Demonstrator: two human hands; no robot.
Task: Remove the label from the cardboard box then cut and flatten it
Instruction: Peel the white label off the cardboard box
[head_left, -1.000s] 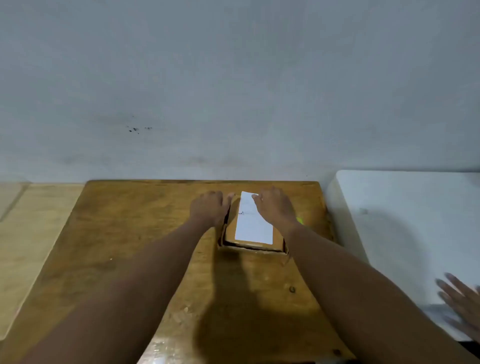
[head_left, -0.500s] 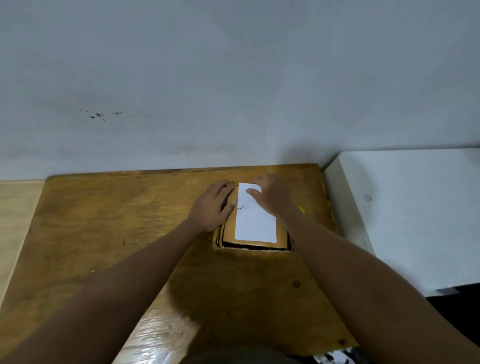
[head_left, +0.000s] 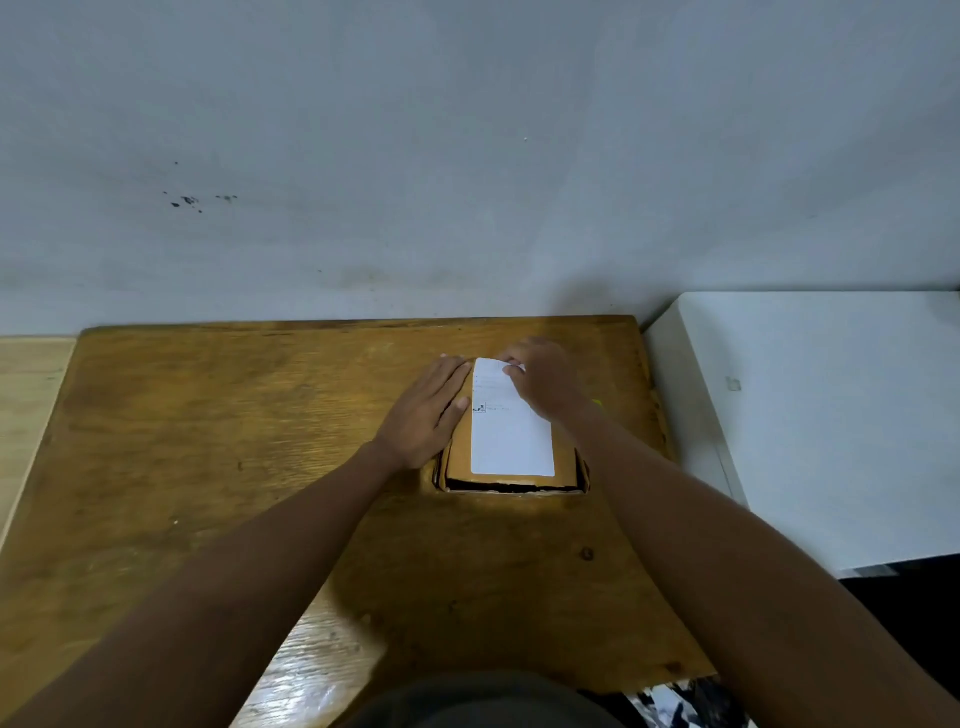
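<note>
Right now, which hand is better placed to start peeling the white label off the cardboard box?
The right hand: its fingertips sit curled at the far top edge of the white rectangular paper label. The left hand lies flat along the left side of the small brown cardboard box, steadying it.

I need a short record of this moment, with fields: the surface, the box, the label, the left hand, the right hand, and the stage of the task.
surface: wooden table, against a grey wall
box: cardboard box, lying flat on the table
label: white label, on the box top
left hand: left hand rests flat along the box's left edge, fingers straight
right hand: right hand picks at the label's far corner with its fingertips
stage: label not yet removed; box uncut
</note>
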